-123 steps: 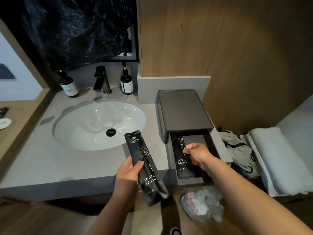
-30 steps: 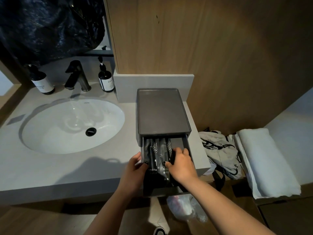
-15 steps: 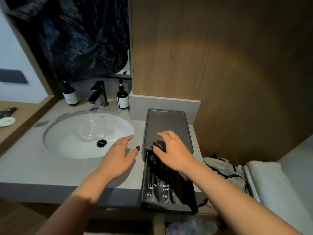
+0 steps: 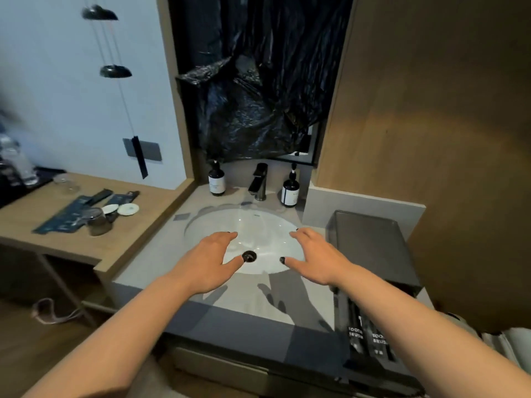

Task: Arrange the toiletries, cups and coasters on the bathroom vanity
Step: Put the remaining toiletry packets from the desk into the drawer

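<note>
Both hands hover over the white sink, fingers spread and holding nothing: my left hand over its front left, my right hand over its front right. At the right stands a dark grey box with its drawer pulled out toward me. Two black toothbrush packets lie side by side in the drawer, partly hidden by my right forearm. On the wooden side table to the left lie dark flat packets, a glass cup and two white round coasters.
Two dark pump bottles flank the black faucet behind the sink. Black plastic sheeting covers the mirror. A wooden wall panel rises at the right. Another clear glass and bottles sit at the far left.
My hands have left the box and drawer and moved left over the sink. The view has swung left and up, bringing the side table into sight. The drawer stays open.
</note>
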